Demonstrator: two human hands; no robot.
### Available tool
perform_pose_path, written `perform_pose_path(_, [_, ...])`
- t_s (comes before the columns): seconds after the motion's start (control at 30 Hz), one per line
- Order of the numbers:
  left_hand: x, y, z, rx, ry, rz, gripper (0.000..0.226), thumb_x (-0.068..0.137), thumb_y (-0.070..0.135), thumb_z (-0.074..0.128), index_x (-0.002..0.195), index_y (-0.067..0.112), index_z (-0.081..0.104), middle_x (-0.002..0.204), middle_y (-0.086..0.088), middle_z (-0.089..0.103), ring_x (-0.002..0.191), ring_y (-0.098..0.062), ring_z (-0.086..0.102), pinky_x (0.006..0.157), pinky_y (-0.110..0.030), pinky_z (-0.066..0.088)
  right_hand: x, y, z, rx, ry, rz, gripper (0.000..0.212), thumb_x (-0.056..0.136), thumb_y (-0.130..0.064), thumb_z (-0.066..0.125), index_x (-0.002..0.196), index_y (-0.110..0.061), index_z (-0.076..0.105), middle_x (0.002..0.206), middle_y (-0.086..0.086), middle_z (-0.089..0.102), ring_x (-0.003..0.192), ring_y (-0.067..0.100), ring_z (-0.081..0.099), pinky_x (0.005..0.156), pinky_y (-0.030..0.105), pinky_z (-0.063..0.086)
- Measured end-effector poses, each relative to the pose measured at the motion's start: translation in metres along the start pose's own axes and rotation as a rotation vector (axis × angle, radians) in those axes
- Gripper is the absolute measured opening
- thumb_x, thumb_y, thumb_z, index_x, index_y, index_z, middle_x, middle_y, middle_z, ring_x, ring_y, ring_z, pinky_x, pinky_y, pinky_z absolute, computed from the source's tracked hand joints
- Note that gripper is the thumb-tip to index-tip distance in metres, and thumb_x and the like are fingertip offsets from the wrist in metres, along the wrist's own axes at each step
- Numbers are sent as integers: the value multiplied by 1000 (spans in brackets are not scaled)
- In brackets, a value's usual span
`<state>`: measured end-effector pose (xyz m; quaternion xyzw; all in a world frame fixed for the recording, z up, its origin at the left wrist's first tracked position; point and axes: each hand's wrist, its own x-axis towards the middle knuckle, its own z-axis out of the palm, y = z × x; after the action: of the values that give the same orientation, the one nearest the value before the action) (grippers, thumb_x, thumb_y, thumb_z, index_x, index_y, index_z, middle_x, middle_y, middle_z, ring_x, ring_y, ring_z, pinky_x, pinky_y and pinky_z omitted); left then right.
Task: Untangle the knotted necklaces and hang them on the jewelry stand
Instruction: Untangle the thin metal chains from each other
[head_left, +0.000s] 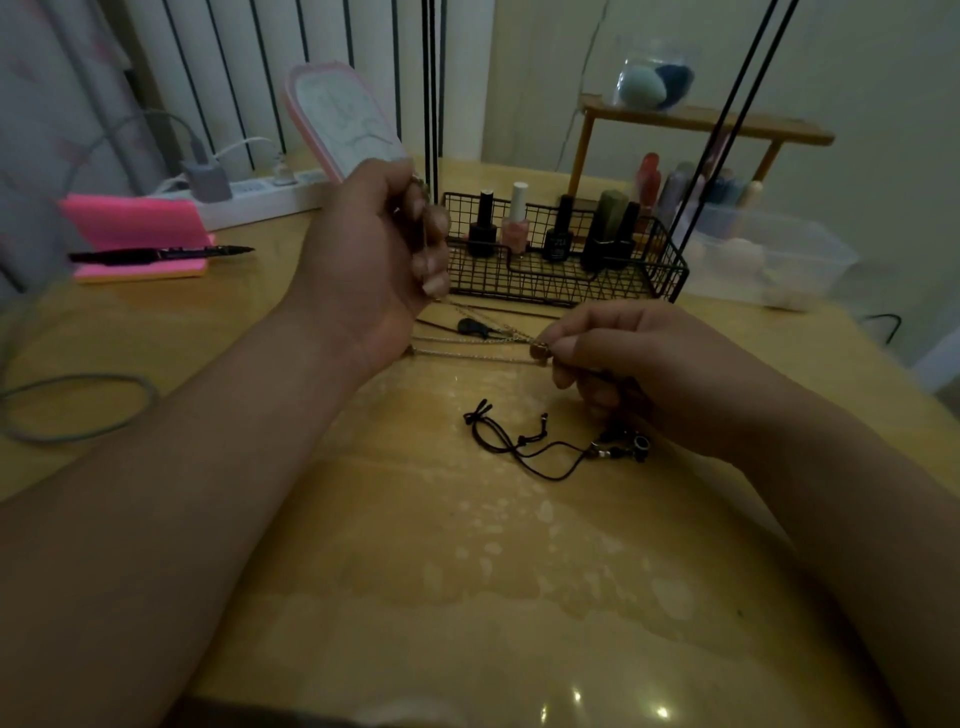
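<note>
Cord necklace (519, 448) lies loose on table (415, 597), nearest, just by R hand (623, 358). R hand pinches a pendant low over table. Thin chains (467, 339) run btwn hands. L hand (384, 254) is raised, fingers curled round chains' other end. Beyond: wire basket (571, 287) w/ polish bottles (517, 218); pink pad (135, 228) far left.

Across my desk (415, 571) stands a black wire basket (550, 285) holding nail polish bottles (516, 223). To my left a black pen (156, 254) lies on a pink notepad (130, 221), a white power strip (260, 201) behind it. A wooden shelf (701, 122) on my right carries a glass jar (654, 78)
</note>
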<state>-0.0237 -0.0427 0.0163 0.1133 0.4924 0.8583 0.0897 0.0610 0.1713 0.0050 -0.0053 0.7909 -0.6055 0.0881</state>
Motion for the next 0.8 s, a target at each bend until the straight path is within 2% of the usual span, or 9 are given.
perform_pose_path(0.13, [-5, -3, 4, 406, -91, 13, 21, 102, 27, 57, 82, 21, 55, 63, 1, 40, 51, -14, 28, 43, -26, 19, -1, -1, -3, 54, -26, -63, 15, 97, -4, 61, 102, -7, 74, 82, 9, 67, 61, 16, 50, 58, 29, 44])
perform_pose_path(0.2, [-11, -6, 8, 700, -180, 29, 10, 100, 29, 64, 93, 21, 65, 68, 3, 48, 50, -11, 39, 43, -24, 29, -2, -2, -4, 68, -25, -113, 15, 97, -5, 60, 104, -6, 73, 84, 10, 68, 62, 17, 51, 58, 28, 48])
perform_pose_path(0.3, [-17, -14, 13, 968, -343, 16, 11, 99, 19, 66, 110, 17, 67, 84, 5, 69, 53, 6, 57, 49, -8, 39, -2, -2, -6, 63, 3, -173, 15, 98, -4, 59, 107, -4, 71, 87, 12, 70, 62, 17, 52, 58, 27, 49])
perform_pose_path(0.37, [-18, -15, 14, 1009, -415, -33, 13, 99, 14, 64, 110, 17, 69, 92, -1, 77, 53, 8, 59, 48, -5, 38, -1, -1, -6, 34, 36, -207, 15, 98, -2, 59, 108, -4, 70, 87, 13, 71, 62, 19, 52, 58, 28, 48])
perform_pose_path(0.43, [-19, -11, 13, 993, -437, -48, 13, 99, 8, 61, 106, 15, 70, 89, -7, 78, 47, 6, 54, 45, -6, 36, 1, 1, -6, 10, 72, -225, 14, 99, -2, 59, 108, -6, 68, 86, 11, 71, 62, 19, 53, 59, 29, 48])
perform_pose_path(0.53, [-19, -10, 12, 978, -469, -44, 14, 100, 8, 61, 102, 16, 72, 81, -9, 77, 46, -3, 43, 45, -13, 35, 3, 3, -7, 9, 88, -224, 14, 98, -1, 59, 106, -9, 68, 83, 9, 70, 61, 16, 53, 60, 31, 49])
perform_pose_path(0.63, [-20, -10, 11, 978, -514, -107, 14, 102, 12, 61, 108, 18, 72, 77, -9, 76, 50, -15, 40, 47, -22, 34, 4, 4, -7, 16, 106, -223, 15, 97, 0, 59, 105, -10, 68, 83, 9, 69, 61, 17, 53, 61, 32, 48])
perform_pose_path(0.8, [-19, -10, 11, 953, -538, -154, 9, 102, 14, 63, 107, 16, 69, 65, -12, 70, 39, -10, 40, 41, -22, 32, 4, 4, -7, 22, 115, -225, 16, 97, 0, 59, 106, -10, 68, 82, 8, 68, 61, 15, 53, 61, 32, 49])
